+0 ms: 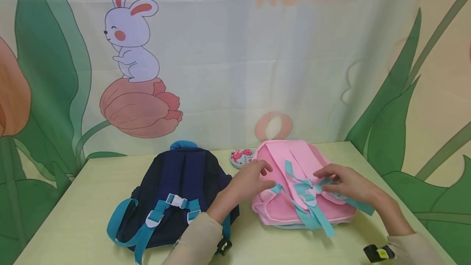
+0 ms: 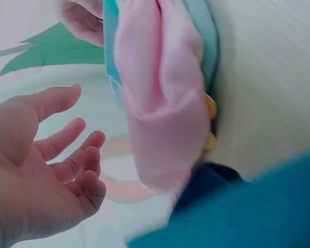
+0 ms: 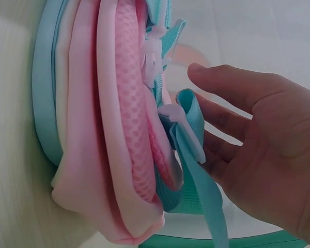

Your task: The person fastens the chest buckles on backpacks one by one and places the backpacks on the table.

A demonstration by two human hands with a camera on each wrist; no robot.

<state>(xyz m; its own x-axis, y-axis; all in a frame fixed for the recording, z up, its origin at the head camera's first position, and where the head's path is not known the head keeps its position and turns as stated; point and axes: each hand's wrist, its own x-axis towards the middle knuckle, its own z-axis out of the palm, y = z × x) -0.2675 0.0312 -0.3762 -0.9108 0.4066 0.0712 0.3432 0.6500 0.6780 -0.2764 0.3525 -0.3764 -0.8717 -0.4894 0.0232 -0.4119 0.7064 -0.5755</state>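
Note:
A pink backpack [image 1: 281, 212] lies on the table, its shoulder straps and back panel facing up. Teal webbing [image 1: 324, 218] and white buckles [image 1: 310, 200] cross its middle. My left hand [image 1: 252, 181] hovers over the bag's left side, fingers loosely bent and holding nothing; the left wrist view shows a gap between that hand [image 2: 46, 170] and the pink fabric. Over the bag's right side is my right hand [image 1: 347, 184]. In the right wrist view its fingers are beside a teal strap [image 3: 188, 155], partly hidden by it; whether they touch it I cannot tell.
A dark navy backpack [image 1: 147, 183] with teal straps lies on the table to the left, under my left forearm. Behind the pink bag's left edge sits a small round patterned item [image 1: 241, 158]. A printed curtain [image 1: 235, 72] hangs behind the table [image 1: 92, 207].

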